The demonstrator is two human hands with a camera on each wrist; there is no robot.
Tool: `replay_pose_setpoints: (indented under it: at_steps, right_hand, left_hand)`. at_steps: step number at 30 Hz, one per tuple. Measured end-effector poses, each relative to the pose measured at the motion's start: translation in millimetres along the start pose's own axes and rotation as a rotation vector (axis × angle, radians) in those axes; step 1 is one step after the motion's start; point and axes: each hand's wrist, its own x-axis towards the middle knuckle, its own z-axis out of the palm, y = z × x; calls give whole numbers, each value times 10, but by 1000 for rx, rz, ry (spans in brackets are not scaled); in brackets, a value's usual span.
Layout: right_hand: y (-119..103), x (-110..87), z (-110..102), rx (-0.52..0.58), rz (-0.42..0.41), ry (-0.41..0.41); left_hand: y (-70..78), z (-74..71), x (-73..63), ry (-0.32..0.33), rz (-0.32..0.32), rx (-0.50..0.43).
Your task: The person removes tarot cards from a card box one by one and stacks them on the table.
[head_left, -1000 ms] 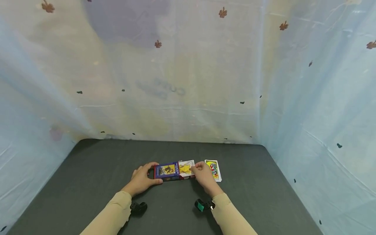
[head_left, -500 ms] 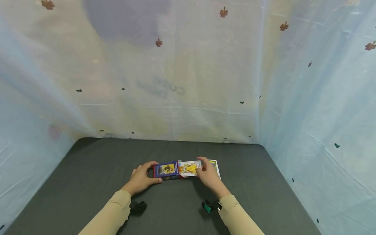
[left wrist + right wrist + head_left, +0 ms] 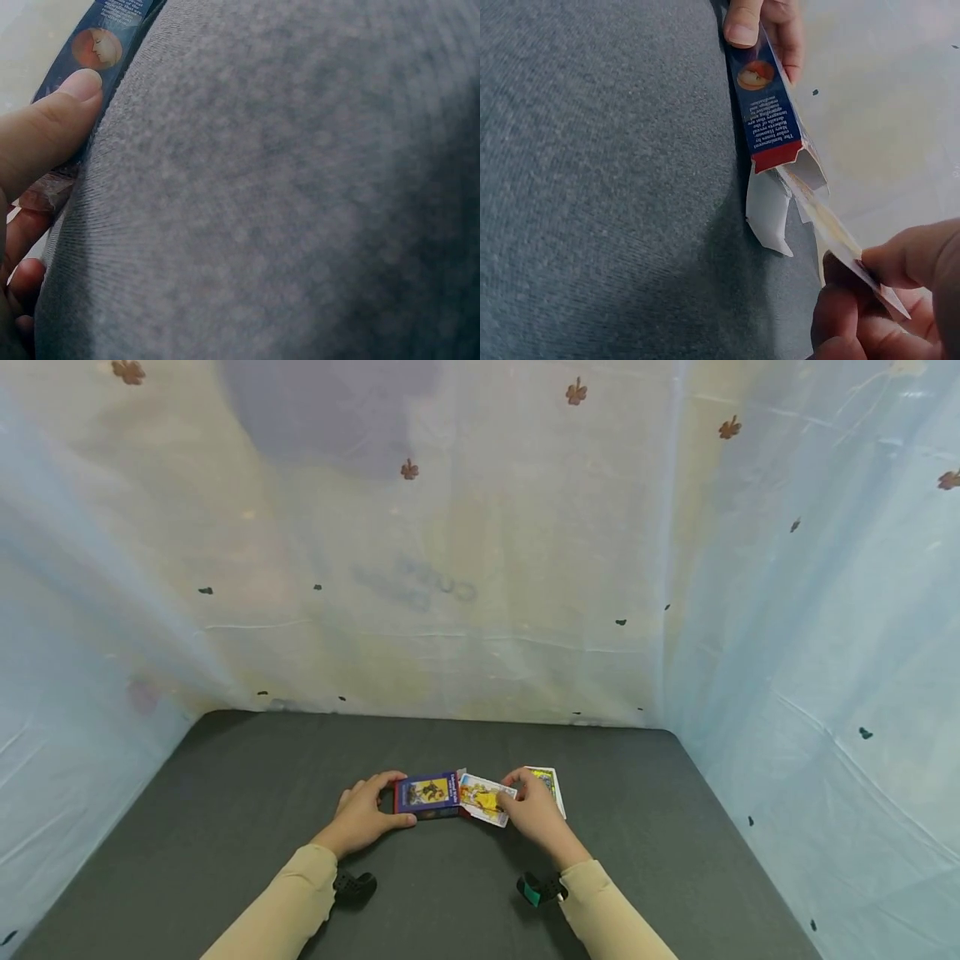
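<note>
A blue and red tarot card box [image 3: 427, 793] lies flat on the table, its open end to the right. My left hand [image 3: 360, 814] grips the box's left part, thumb on the near side and fingers on the far side. At the open end, my right hand [image 3: 536, 814] pinches a yellow-and-white picture card [image 3: 480, 795] between thumb and fingers. This card slants, its right end nearer me; the right wrist view shows its other end at the box mouth. Whether it is one card or a few, I cannot tell. A white flap [image 3: 769, 210] hangs from the box.
Partly behind my right hand lies a small pile of picture cards [image 3: 555, 785]. The dark grey table [image 3: 435, 893] ends at a pale plastic curtain [image 3: 480, 610] with leaf marks, which stands behind it and along both sides.
My right hand has moved right, drawing the card farther from the box. The card has since turned, its right end swinging toward me. My left hand and the box have stayed in place.
</note>
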Motion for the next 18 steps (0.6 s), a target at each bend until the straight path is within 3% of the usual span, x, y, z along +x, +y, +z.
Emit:
replay_pose_setpoints:
  at_steps: [9, 18]
  right_hand:
    - [24, 7, 41, -42, -26, -18]
    - [42, -17, -1, -45, -26, -107]
  left_hand:
    - [5, 4, 8, -5, 7, 7]
    - [51, -5, 1, -2, -5, 15]
